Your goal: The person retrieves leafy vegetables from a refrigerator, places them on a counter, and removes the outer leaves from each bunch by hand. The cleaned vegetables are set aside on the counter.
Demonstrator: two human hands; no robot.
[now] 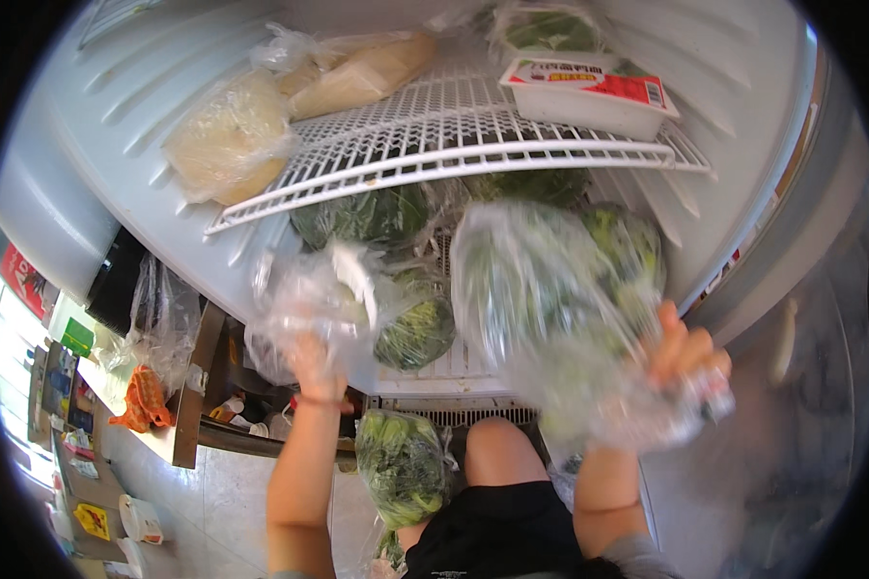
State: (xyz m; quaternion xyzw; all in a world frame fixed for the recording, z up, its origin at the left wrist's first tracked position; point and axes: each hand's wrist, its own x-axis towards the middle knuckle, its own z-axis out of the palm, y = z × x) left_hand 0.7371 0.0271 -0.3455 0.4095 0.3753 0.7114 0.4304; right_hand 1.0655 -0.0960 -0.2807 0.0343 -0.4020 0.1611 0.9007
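Inside an open refrigerator, my right hand [684, 354] grips the gathered end of a clear plastic bag of green leafy vegetables [529, 289]. My left hand [315, 362] is at a crumpled clear plastic bag [311, 304] on the left, with a white curved thing showing in it; the film hides most of the fingers. Between the two hands lies a smaller bag of greens [416, 326]. Behind it, under the rack, sits a bag of dark green leaves [366, 217]. Another bag of greens [402, 463] is by my knee, below the refrigerator's front edge.
A white wire shelf [478, 155] crosses above my hands. It carries bagged pale food [224, 137], a wrapped beige item [366, 72] and a white plastic tub [586, 101]. A wooden counter [188, 391] with an orange bag [145, 402] stands left.
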